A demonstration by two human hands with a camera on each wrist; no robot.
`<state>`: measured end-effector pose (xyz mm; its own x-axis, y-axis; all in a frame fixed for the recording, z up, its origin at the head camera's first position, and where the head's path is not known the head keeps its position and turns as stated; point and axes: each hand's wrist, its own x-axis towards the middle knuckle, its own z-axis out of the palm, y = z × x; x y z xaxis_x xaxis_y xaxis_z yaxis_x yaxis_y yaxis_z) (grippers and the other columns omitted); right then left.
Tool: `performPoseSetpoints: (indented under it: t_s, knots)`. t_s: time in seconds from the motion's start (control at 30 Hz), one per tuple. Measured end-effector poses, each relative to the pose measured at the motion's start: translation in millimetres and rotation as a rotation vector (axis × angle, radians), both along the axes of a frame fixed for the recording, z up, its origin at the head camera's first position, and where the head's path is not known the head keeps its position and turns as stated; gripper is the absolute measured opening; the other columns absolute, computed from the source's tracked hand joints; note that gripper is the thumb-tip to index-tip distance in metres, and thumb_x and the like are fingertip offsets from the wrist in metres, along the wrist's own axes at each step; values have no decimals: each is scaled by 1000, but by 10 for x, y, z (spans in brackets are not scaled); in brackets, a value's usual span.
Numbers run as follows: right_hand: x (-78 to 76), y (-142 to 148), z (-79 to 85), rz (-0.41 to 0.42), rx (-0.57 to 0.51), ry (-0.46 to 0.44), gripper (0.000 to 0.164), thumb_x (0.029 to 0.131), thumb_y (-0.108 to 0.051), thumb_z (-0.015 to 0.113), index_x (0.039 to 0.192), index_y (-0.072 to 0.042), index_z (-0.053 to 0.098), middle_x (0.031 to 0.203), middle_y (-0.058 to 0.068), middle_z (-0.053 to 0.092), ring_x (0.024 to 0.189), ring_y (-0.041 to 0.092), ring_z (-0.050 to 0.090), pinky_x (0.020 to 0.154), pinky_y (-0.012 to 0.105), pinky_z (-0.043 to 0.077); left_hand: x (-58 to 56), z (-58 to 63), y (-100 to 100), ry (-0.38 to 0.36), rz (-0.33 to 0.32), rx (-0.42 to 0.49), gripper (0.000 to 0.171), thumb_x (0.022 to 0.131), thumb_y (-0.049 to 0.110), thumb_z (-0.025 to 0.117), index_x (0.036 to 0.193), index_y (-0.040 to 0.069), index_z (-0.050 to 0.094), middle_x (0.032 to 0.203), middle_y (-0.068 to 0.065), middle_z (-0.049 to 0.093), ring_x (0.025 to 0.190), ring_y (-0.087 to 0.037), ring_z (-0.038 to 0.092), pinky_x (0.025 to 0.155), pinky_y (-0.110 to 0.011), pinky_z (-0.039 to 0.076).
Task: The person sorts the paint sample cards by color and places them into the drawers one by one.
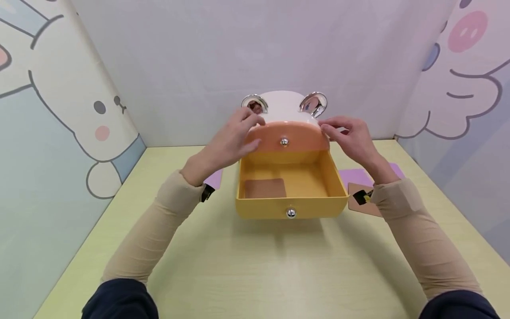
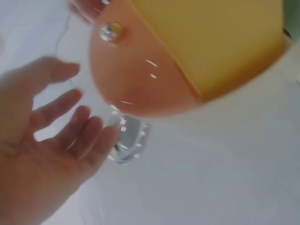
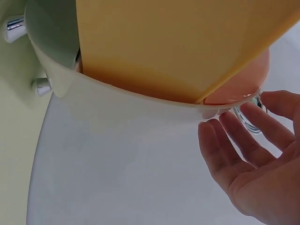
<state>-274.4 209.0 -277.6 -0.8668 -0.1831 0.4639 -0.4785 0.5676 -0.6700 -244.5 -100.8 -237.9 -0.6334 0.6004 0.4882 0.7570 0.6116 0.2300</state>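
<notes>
A white storage box (image 1: 280,99) with two chrome ears stands on the table, with an orange upper drawer (image 1: 304,135) closed. Below it, a yellow drawer (image 1: 263,209) is pulled out toward me, and a brown card (image 1: 264,188) lies inside at its left. My left hand (image 1: 231,141) is at the box's upper left, fingers loosely bent and spread, with nothing held; the left wrist view shows the fingers beside the orange front. At the upper right edge, the fingertips of my right hand (image 1: 352,137) rest on the white shell, fingers lightly bent.
A purple card (image 1: 356,177) and another brown card (image 1: 362,207) lie on the table right of the box, partly under my right wrist. Left of the box, a purple card (image 1: 215,179) shows beside my left wrist. Printed cloth walls (image 1: 179,66) enclose the table's back and sides.
</notes>
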Motion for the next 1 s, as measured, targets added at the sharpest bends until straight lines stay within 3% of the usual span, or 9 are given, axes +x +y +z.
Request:
performPoseSetpoints:
  t_s: [0.1, 0.27, 0.4, 0.5, 0.57, 0.73, 0.83, 1.0]
  knots:
    - [27, 89, 3, -22, 65, -28, 37, 96, -34, 57, 125, -12, 65, 117, 10, 67, 88, 5, 59, 73, 7, 44, -109, -63, 6, 72, 19, 69, 30, 90, 11, 67, 117, -1, 61, 114, -18, 54, 109, -31, 47, 94, -39, 42]
    - [74, 375, -92, -23, 203, -90, 44, 92, -32, 64, 128, -6, 60, 120, 17, 65, 99, 24, 60, 73, 7, 43, -206, -171, 10, 79, 25, 123, 28, 90, 12, 67, 117, 1, 65, 116, -15, 60, 111, -30, 51, 98, -39, 43]
    - [137, 702, -317, 12, 374, -173, 61, 84, -34, 74, 133, -3, 54, 123, 22, 63, 110, 35, 58, 84, 33, 53, -222, -203, 7, 81, 7, 156, 25, 91, 10, 66, 114, 2, 67, 113, -14, 61, 107, -28, 53, 95, -38, 44]
    - [204, 938, -530, 61, 529, -206, 71, 80, -32, 78, 137, -2, 48, 125, 25, 60, 114, 40, 56, 91, 55, 46, -222, -195, 6, 90, -2, 158, 24, 91, 10, 65, 113, 2, 67, 110, -14, 61, 104, -28, 53, 93, -38, 45]
    - [259, 1075, -662, 109, 614, -239, 76, 78, -28, 79, 139, 1, 46, 128, 27, 58, 118, 43, 54, 93, 59, 43, -220, -190, 18, 88, 0, 159, 24, 91, 10, 65, 113, 2, 67, 108, -14, 60, 101, -28, 52, 91, -38, 45]
    - [386, 1230, -930, 101, 782, -350, 95, 67, -42, 84, 143, -5, 41, 131, 24, 56, 117, 43, 51, 90, 61, 41, -208, -193, 34, 64, 31, 148, 23, 92, 10, 64, 113, 2, 67, 106, -15, 59, 100, -28, 51, 89, -38, 46]
    - [413, 1229, -1030, 53, 864, -344, 106, 60, -54, 84, 144, -11, 37, 123, 18, 59, 111, 39, 52, 84, 59, 41, -197, -188, 29, 60, 40, 145, 23, 92, 11, 63, 114, 3, 67, 106, -14, 58, 100, -28, 50, 90, -38, 46]
    - [400, 1215, -1077, 20, 894, -342, 103, 60, -53, 84, 143, -13, 37, 117, 13, 61, 106, 35, 52, 85, 59, 39, -198, -205, 29, 78, 44, 139, 23, 93, 12, 63, 115, 4, 66, 104, -13, 57, 98, -27, 49, 86, -37, 45]
